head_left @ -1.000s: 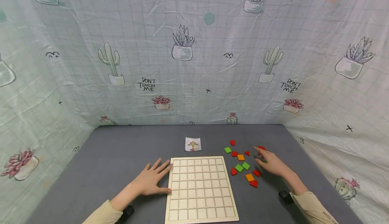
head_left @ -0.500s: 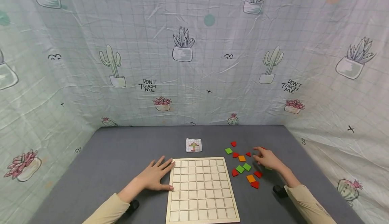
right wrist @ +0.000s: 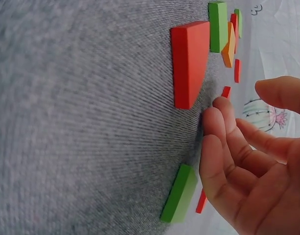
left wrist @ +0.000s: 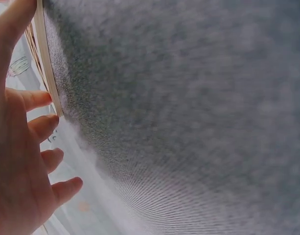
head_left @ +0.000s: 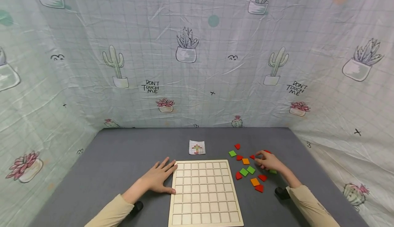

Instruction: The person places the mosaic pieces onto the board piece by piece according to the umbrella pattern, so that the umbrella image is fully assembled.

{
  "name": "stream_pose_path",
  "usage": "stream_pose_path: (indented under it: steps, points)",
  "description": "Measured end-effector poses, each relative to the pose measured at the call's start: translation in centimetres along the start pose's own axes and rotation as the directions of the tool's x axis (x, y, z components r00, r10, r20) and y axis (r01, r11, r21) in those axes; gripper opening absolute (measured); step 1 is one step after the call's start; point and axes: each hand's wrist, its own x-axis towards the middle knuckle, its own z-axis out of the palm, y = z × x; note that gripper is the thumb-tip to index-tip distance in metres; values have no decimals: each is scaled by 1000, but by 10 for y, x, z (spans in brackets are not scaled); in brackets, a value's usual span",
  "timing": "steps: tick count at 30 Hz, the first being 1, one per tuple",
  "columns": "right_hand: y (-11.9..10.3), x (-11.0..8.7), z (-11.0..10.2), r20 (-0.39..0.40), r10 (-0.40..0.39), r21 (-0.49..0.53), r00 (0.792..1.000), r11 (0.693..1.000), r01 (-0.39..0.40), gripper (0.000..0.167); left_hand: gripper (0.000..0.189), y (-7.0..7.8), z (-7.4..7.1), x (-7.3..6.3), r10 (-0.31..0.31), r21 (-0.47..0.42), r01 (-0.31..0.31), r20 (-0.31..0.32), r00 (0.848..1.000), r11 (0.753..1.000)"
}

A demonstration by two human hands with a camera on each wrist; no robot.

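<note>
My left hand (head_left: pixel 157 179) rests with spread fingers at the left edge of a pale wooden grid board (head_left: pixel 204 188). Its fingertips and thumb touch the rim, as the left wrist view also shows. To the right of the board, my right hand (head_left: pixel 269 162) is low over the table among loose coloured tiles. Its index fingertip is right at a small red triangular tile (head_left: pixel 252 157). In the right wrist view the thumb stands apart from the loosely bent fingers, and nothing is between them. A thick red tile (right wrist: pixel 184 68) and a green tile (right wrist: pixel 179 196) lie near that hand.
Beyond the board lies a small paper card (head_left: pixel 197 147) with a coloured arrow-like pattern on a grid. Green square tiles (head_left: pixel 244 172), orange square tiles (head_left: pixel 254 182) and several red tiles (head_left: pixel 259 188) are scattered right of the board. A cactus-print cloth (head_left: pixel 212 66) surrounds the grey table.
My right hand has moved a little left, bringing its fingertips to the small red triangle, and its fingers have bent more. My left hand has slid slightly forward along the board's edge.
</note>
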Motion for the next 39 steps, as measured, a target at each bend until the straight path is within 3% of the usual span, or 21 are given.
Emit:
stream_pose_path:
  steps: [15,25,32,39]
  points:
    - [3,8,0,6,-13,8,1000,1000,13,33,102,6,-7,3,-3,63,3,-1,1000,998]
    - [6,16,1,2,16,-32,1000,999,-15,35,108,1,7,0,81,27,-79,-78,994,996]
    - [8,20,2,-11,18,-59,1000,998,-19,27,105,9,-4,3,11,58,-12,21,1000,998]
    - [9,18,4,-24,2,-67,1000,998,-4,21,106,11,-4,4,-2,52,0,37,999,999]
